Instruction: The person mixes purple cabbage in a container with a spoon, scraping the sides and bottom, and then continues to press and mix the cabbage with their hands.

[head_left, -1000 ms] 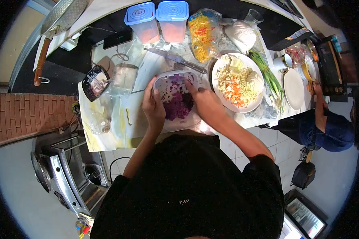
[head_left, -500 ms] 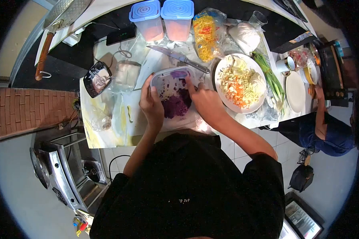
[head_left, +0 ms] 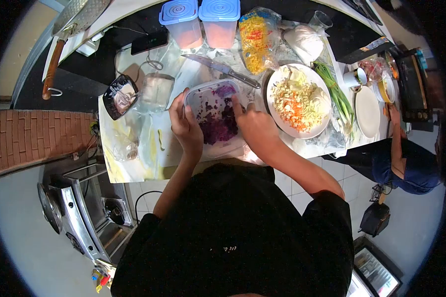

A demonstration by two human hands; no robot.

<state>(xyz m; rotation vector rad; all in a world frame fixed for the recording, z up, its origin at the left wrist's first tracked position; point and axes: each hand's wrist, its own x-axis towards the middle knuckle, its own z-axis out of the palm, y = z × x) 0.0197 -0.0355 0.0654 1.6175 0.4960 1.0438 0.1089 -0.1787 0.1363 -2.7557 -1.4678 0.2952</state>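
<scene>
A clear plastic container (head_left: 214, 152) rests near the table's front edge with mashed purple food (head_left: 217, 129) in it and purple smears along its far wall. My left hand (head_left: 186, 123) grips the container's left side, thumb at the rim. Over its right side is my right hand (head_left: 256, 129), index finger stretched down into the container and the other fingers curled; whatever they hold, if anything, is hidden. Beyond the container lies a large knife (head_left: 222, 69), its handle toward the right. A white plate (head_left: 308, 132) of chopped vegetables stands close to my right hand.
Two blue-lidded tubs (head_left: 218, 29), a yellow food bag (head_left: 256, 42) and a white bag (head_left: 305, 42) line the back. Green onions (head_left: 334, 91) lie right of the plate. At left are a black dish (head_left: 120, 97) and a wrapped block (head_left: 156, 91). Another person (head_left: 404, 163) works at far right.
My right index finger has shifted slightly within the container, and the container is tilted a little differently. My left hand keeps its grip.
</scene>
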